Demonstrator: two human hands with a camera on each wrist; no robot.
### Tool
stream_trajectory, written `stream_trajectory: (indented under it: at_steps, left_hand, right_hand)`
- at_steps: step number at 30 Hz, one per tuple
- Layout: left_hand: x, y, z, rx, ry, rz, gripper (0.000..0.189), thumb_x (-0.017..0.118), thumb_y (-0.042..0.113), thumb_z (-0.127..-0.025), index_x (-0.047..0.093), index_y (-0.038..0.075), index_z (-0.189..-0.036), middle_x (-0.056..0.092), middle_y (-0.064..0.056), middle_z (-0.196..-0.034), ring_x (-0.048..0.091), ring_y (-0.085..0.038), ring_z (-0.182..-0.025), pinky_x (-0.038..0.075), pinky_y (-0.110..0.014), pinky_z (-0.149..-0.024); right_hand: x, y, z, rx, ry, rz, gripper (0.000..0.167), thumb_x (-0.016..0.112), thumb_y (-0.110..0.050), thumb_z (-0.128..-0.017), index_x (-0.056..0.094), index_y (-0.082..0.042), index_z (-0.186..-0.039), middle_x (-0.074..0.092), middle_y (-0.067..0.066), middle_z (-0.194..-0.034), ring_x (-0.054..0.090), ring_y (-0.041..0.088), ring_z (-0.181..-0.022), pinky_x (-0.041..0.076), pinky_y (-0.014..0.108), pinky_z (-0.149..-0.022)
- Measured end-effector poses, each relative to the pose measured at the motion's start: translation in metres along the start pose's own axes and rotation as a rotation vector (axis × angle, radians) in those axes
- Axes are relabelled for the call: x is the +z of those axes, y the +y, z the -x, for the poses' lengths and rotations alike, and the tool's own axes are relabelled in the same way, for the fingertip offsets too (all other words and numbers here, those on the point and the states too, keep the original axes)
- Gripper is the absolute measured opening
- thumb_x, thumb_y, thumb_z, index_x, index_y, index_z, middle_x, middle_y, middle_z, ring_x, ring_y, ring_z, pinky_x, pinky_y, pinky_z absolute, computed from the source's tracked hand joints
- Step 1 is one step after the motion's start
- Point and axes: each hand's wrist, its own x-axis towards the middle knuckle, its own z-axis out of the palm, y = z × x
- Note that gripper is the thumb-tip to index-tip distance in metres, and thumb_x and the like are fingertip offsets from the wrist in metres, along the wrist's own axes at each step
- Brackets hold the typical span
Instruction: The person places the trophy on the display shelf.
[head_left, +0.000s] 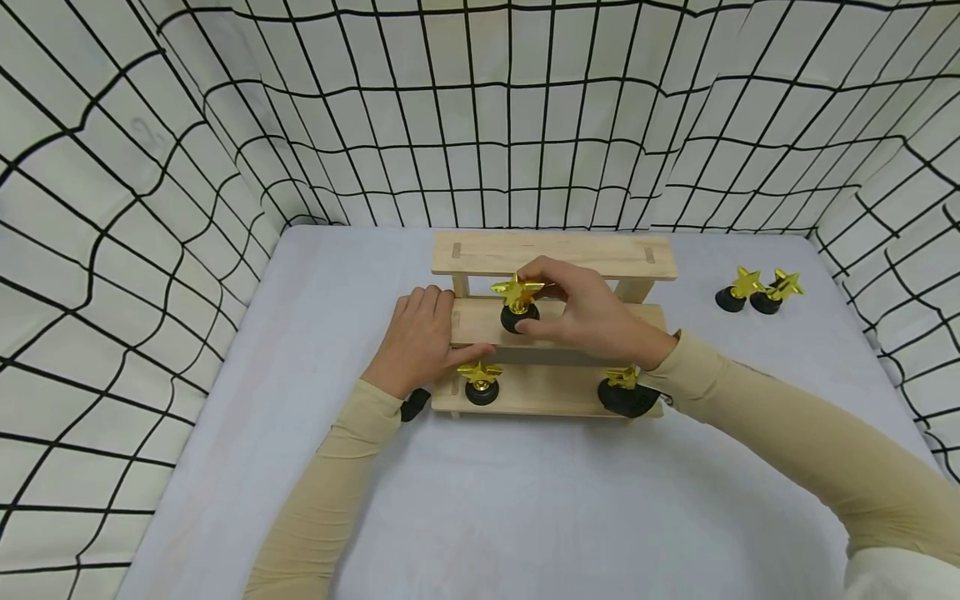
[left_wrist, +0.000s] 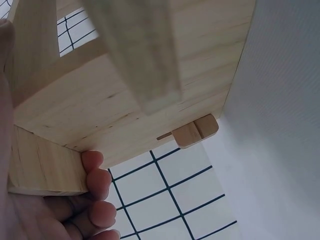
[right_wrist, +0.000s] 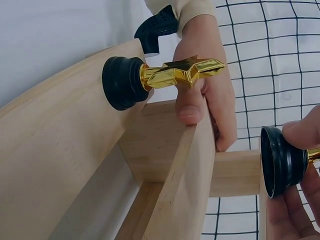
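Observation:
A wooden three-step display rack (head_left: 555,250) stands on the table. My left hand (head_left: 420,337) grips the left end of its middle step; in the left wrist view, the fingertips (left_wrist: 99,182) curl round the board's end. My right hand (head_left: 592,312) holds a gold star trophy (head_left: 517,296) over the middle step, thumb and fingers about it. The right wrist view shows this trophy's black base (right_wrist: 282,162) tilted, its hollow underside visible. On the bottom step stands another star trophy (head_left: 482,383) at the left. At the right end, a third star trophy (head_left: 622,377) is partly hidden.
Two more star trophies (head_left: 765,292) stand close together on the white table (head_left: 525,508), right of the rack. Black netting (head_left: 510,117) over white walls borders the table at the back and sides. A black wrist device (head_left: 415,406) sits beside the left wrist.

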Motion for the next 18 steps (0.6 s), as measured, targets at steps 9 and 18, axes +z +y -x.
stream_trajectory:
  at_steps: [9,18]
  left_hand:
    - [0.001,0.002,0.0,-0.013,0.001,0.036,0.086,0.071,0.077,-0.079,0.056,-0.001,-0.109,0.057,-0.015,-0.095,0.052,-0.031,-0.087,0.038,-0.041,-0.076]
    - [0.002,0.0,0.001,-0.021,-0.002,0.036,0.083,0.071,0.075,-0.082,0.056,-0.001,-0.112,0.057,-0.014,-0.096,0.052,-0.031,-0.088,0.038,-0.041,-0.076]
  right_hand:
    - [0.011,-0.005,-0.007,-0.01,0.017,-0.034,0.047,0.084,-0.005,-0.083,0.062,-0.008,-0.124,0.067,0.005,-0.12,0.068,0.021,-0.112,0.056,0.033,-0.103]
    - [0.024,-0.007,-0.013,-0.031,0.006,-0.011,0.047,0.085,-0.004,-0.082,0.063,-0.006,-0.124,0.067,0.008,-0.124,0.069,0.022,-0.115,0.056,0.033,-0.103]
